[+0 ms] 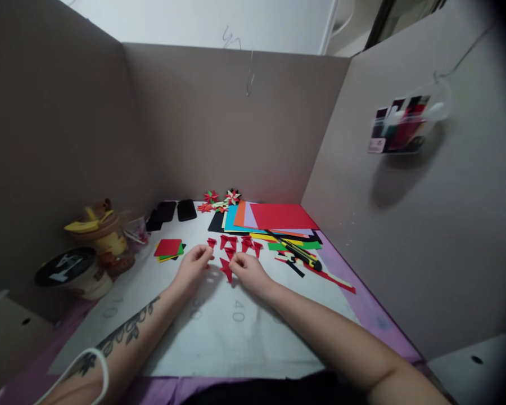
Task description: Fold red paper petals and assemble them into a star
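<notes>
My right hand point(249, 272) pinches a folded red paper piece point(226, 271) with pointed corners, over the white sheet. To its left, my left hand point(195, 263) is closed in a pinch. Bits of red show beside its fingertips, but I cannot make out what it holds. Just beyond both hands lie several small folded red paper pieces point(228, 242), some partly covered by my fingers. A small stack of square papers point(168, 247), red on top with green, yellow and black under it, lies left of my left hand.
Coloured sheets point(282, 216) lie at the back, with a yellow-black utility knife point(299, 254) and paper strips point(335, 279) on the right. Finished paper stars point(232, 196) and dark flat objects point(187, 210) sit behind. Tubs point(93, 275) stand left. Grey walls point(236, 124) enclose the table.
</notes>
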The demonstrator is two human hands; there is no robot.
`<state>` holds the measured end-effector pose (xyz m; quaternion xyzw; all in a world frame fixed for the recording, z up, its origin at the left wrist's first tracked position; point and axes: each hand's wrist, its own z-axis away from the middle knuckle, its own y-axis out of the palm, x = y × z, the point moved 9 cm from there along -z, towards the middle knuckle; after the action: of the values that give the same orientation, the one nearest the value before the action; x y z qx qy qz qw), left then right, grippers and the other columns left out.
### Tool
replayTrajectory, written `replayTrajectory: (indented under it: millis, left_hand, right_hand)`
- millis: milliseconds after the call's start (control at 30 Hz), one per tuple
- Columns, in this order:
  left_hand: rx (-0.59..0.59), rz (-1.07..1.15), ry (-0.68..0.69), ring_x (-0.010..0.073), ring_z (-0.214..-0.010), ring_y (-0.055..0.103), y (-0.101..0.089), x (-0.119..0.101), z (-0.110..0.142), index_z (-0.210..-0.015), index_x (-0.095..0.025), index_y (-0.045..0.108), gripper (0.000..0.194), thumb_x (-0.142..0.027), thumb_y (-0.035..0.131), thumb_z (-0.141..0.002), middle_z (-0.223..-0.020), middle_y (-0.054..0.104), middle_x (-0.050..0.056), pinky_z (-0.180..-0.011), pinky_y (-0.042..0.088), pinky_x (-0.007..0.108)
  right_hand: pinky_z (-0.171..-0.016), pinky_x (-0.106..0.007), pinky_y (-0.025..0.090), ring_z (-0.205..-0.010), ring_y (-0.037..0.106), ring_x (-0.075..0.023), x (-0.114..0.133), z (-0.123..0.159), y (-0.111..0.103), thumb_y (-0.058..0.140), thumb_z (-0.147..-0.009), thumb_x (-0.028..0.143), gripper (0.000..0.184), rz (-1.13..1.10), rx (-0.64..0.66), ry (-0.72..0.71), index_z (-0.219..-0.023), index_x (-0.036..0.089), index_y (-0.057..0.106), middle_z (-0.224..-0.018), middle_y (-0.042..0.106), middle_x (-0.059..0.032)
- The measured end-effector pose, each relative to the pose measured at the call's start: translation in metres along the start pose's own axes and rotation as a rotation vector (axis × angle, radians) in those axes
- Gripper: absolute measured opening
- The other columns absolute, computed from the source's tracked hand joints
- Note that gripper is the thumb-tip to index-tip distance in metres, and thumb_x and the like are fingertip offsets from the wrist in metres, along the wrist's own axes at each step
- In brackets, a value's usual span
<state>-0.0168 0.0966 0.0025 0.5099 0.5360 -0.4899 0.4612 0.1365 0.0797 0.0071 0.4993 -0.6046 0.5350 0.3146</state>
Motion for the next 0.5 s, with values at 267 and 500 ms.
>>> replayTrajectory:
  millis: [267,500]
  left_hand:
    - [0.09,-0.047,-0.058,0.0098,-0.049,0.047,0.026,0.017,0.022,-0.067,-0.014,0.059,0.024,-0.038,0.063,-0.068,-0.056,0.058,-0.001,-0.049,0.034,0.02]
    - [-0.058,0.2,-0.023,0.0079,-0.054,0.046,0.017,0.018,0.023,-0.067,-0.014,0.06,0.022,-0.036,0.065,-0.068,-0.058,0.055,-0.003,-0.053,0.035,0.018]
  right_hand:
    - [-0.055,-0.02,0.034,-0.058,0.045,-0.0102,-0.004,0.007,0.017,0.046,-0.076,0.022,0.012,0.024,0.071,-0.068,-0.066,0.017,0.051,-0.061,0.051,0.0036]
    - [-0.054,-0.022,0.032,-0.057,0.045,-0.0114,0.007,0.011,0.022,0.043,-0.082,0.026,0.021,0.176,0.002,-0.112,-0.063,0.018,0.047,-0.059,0.049,0.0031]
